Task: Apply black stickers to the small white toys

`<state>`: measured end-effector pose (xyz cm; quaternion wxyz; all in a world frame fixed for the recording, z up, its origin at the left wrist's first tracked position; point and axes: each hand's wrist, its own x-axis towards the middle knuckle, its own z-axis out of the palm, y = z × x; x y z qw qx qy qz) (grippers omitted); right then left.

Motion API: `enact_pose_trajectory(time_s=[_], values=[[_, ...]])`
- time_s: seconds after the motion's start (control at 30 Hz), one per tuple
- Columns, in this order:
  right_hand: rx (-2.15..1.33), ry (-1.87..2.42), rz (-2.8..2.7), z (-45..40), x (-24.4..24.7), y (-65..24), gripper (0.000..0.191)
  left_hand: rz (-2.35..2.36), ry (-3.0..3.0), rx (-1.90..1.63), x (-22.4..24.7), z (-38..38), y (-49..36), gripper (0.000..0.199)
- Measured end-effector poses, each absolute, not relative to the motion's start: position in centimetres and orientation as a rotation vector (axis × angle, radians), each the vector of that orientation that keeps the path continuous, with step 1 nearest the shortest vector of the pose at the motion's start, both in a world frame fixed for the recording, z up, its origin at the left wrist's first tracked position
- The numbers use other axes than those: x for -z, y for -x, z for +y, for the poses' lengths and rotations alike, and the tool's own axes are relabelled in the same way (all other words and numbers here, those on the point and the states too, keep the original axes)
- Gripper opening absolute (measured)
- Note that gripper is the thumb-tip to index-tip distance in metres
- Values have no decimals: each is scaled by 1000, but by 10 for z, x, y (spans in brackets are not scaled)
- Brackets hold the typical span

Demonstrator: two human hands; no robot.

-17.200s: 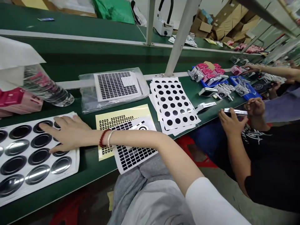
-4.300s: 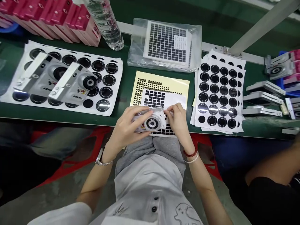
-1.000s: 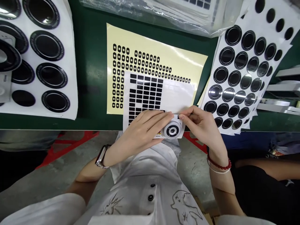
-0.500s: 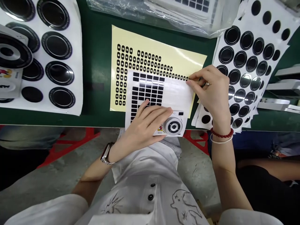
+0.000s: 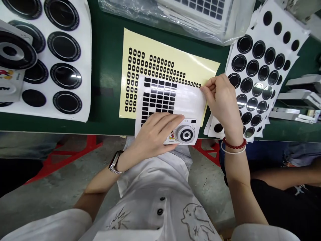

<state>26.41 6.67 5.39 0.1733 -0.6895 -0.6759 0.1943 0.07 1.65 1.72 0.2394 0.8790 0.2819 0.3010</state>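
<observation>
Head view: nearest the body, the left hand (image 5: pixel 156 132) grasps a silver-white compact camera with a round, ringed lens (image 5: pixel 186 134), fingers along its top edge, thumb by its lower one, lens facing up. It lies over the near part of a white sheet bearing black rectangles (image 5: pixel 188 100); whether it touches the paper, I cannot tell. A light, steady hold with fingers off the lens would suit here.

Just beyond, the right hand (image 5: pixel 222 97) has thumb and forefinger close together at the right end of a row of small black rounded stickers (image 5: pixel 188 82) on a pale-yellow sheet (image 5: pixel 163 48), partly covered by the white one. Whether a sticker is caught between them, I cannot tell. For clean lifting, it seems best to catch one corner with a nail, peel low and slowly, touch little adhesive, and keep the sheet flat.

Left and right on the dark-green table (image 5: pixel 106 67) lie white sheets of large black discs (image 5: pixel 65 76) and a fanned stack of black-disc sheets (image 5: pixel 252 68). Farthest sits a clear plastic bag (image 5: pixel 190 26) of paper sheets.
</observation>
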Motion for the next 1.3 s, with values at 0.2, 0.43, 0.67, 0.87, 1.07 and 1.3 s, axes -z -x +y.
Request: enact_pose_trajectory(time_s=[0.2, 0.43, 0.67, 0.87, 1.07, 1.3], values=[[-645, 1898, -1651, 29, -73, -242, 14, 802, -2390, -801, -16, 13, -1, 78], [-966, 1995, -1420, -18, -85, -202, 22, 804, -2403, -842, -14, 12, -2, 68], [-869, 2054, -1373, -22, -77, -188, 23, 815, -2373, -845, -14, 12, -3, 70], [-787, 2076, -1394, -19, -78, -190, 22, 826, -2391, -844, -13, 11, -2, 72], [-767, 2104, -1446, -14, -77, -197, 20, 829, -2401, -832, -14, 11, -3, 70], [-804, 2083, -1419, -15, -80, -202, 23, 823, -2412, -815, -15, 12, -2, 71]])
